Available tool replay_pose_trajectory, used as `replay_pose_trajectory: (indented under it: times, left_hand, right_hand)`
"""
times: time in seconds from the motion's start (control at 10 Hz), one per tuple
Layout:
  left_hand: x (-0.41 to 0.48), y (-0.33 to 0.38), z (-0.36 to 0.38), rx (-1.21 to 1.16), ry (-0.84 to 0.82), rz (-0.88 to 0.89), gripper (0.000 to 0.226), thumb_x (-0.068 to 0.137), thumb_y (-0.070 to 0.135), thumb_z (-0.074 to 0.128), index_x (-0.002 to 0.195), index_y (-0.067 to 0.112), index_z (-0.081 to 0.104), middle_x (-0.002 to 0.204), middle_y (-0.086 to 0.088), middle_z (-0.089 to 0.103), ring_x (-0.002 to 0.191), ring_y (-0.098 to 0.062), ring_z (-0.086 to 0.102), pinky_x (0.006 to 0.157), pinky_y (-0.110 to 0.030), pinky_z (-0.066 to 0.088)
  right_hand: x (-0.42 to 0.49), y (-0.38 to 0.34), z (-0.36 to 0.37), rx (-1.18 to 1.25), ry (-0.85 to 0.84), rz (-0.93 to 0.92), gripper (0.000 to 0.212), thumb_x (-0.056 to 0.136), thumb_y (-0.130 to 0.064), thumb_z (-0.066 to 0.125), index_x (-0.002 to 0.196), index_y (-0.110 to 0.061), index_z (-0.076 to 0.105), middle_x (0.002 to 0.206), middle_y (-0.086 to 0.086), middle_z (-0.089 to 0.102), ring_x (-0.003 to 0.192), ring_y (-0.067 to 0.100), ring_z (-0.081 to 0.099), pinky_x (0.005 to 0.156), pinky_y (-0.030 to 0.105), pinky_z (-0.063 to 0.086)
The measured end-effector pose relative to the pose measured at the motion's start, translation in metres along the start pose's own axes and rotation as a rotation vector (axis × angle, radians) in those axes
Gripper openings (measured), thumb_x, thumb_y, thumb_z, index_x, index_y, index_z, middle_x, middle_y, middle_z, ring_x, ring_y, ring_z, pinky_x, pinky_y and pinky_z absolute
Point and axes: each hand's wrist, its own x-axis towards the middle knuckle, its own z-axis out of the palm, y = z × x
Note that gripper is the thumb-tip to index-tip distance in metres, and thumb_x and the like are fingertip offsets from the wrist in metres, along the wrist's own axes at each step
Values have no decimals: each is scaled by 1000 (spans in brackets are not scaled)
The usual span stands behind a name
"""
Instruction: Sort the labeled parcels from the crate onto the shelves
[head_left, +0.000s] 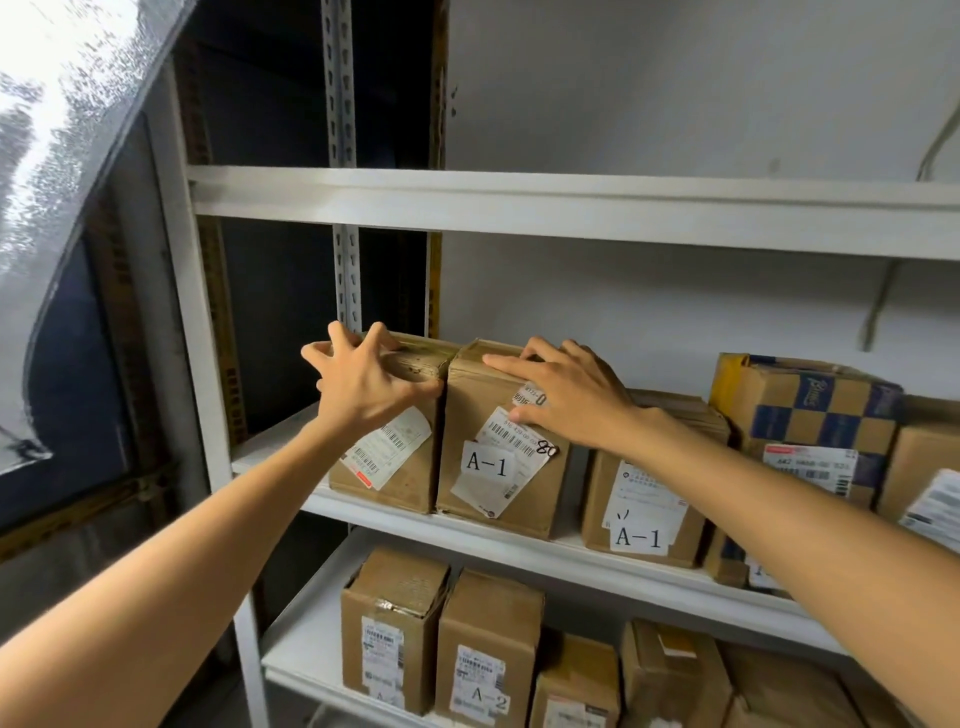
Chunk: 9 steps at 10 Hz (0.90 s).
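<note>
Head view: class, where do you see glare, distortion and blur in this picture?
Head view: glare whitens the speckled pane at upper left; wide-angle distortion curves the pane's edge and tilts the shelf beam; the A-1 label reads sharp, while the parcel label at far right blurs.

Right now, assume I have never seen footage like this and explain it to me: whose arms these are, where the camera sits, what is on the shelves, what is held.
There is no machine here: a person works with bare hands, and the single camera is worn on the head, looking forward over both arms. The left hand curls its fingers over the top of the leftmost parcel on the middle shelf. The right hand lies flat on the neighbouring parcel marked A-1. Further right stand another A-1 parcel and a blue-checked box. The lower shelf holds more cartons, one marked A-2.
</note>
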Motion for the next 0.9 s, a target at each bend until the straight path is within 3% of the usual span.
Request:
replay_pose_trajectory:
  times: [0.3, 0.6, 0.7, 0.8, 0.9]
  left_hand:
    - [-10, 23, 13, -22, 32, -2, 69, 56, 68, 74, 103, 24, 49, 121, -7, 31, 121, -38, 24, 90, -57, 47]
    - [-31, 24, 9, -38, 34, 39, 69, 65, 51, 80, 122, 24, 51, 132, -9, 33, 130, -34, 18, 105, -50, 31]
    - [-54, 48, 10, -26, 38, 194, 60, 69, 33, 80, 120, 19, 54, 125, -8, 45, 119, -29, 36, 95, -35, 38]
    - [-84, 84, 20, -86, -47, 303, 53, 73, 25, 79, 119, 17, 54, 121, -5, 54, 106, -21, 53, 86, -35, 49]
    - [-109, 120, 33, -33, -129, 332, 48, 75, 27, 77, 116, 17, 55, 116, -2, 59, 102, -19, 57, 80, -34, 50]
  right_hand:
    - [-14, 11, -12, 26, -49, 46, 68, 88, -41, 63, 146, -46, 27, 132, -6, 42, 113, 17, 39, 87, 27, 27]
    - [-36, 6, -15, 74, -107, 74, 77, 91, -25, 62, 151, -39, 16, 154, -2, 26, 137, 22, 26, 109, 37, 27]
    - [-52, 5, -26, 66, -61, 101, 78, 88, -23, 64, 151, -36, 21, 150, 0, 30, 135, 21, 27, 108, 36, 28]
    - [-84, 12, -41, 57, -31, 95, 75, 86, -23, 64, 150, -29, 26, 146, 2, 34, 131, 23, 30, 103, 37, 33]
    - [-125, 25, -61, 37, -35, 120, 70, 85, -25, 65, 147, -21, 32, 139, 3, 39, 125, 21, 36, 97, 37, 42]
